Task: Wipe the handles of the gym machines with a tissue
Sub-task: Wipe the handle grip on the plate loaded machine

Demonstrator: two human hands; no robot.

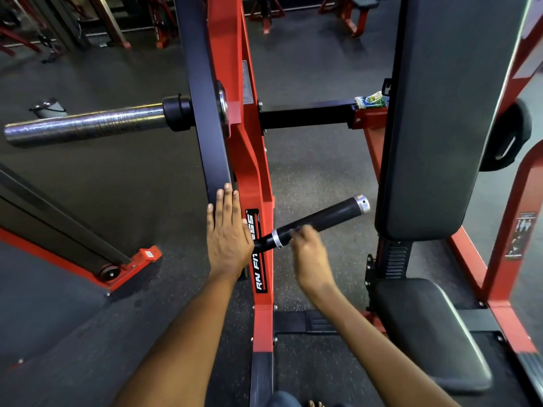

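Observation:
A black handle [323,217] with silver end caps sticks out to the right from the red machine arm [252,177]. My left hand [227,230] lies flat with straight fingers against the red arm and the dark bar beside it. My right hand [308,254] is blurred, just below the handle's near end, fingers curled loosely; I see nothing in it. A green and white tissue pack [370,101] sits on the red bracket behind the back pad.
A chrome weight peg [82,126] juts left from the arm. The black back pad [446,113] and seat [426,327] stand to the right. A red frame foot [129,265] and a sloping black rail lie at left. Rubber floor shows between them.

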